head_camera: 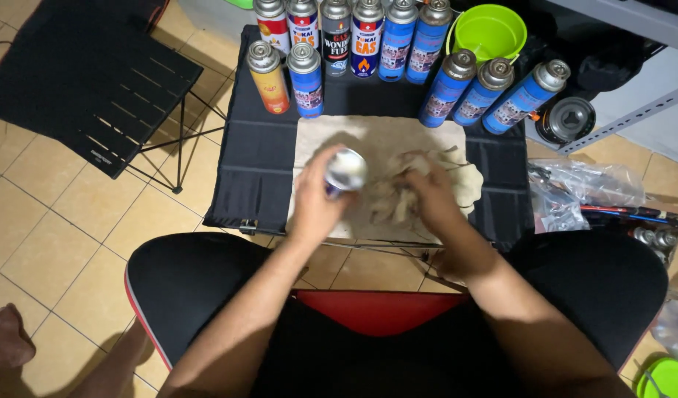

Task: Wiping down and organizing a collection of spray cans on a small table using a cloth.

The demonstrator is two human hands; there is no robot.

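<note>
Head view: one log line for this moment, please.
left hand: grips gas can | right hand: on rag | spare cans: upright behind

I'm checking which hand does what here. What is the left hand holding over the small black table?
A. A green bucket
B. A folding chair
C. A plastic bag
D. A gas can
D: the left hand is wrapped around a gas can whose rounded silver end faces the camera, while the right hand grips a crumpled beige rag beside it over the table.

Upright gas can [345, 172], seemingly rag-wiped [398, 195]
</note>
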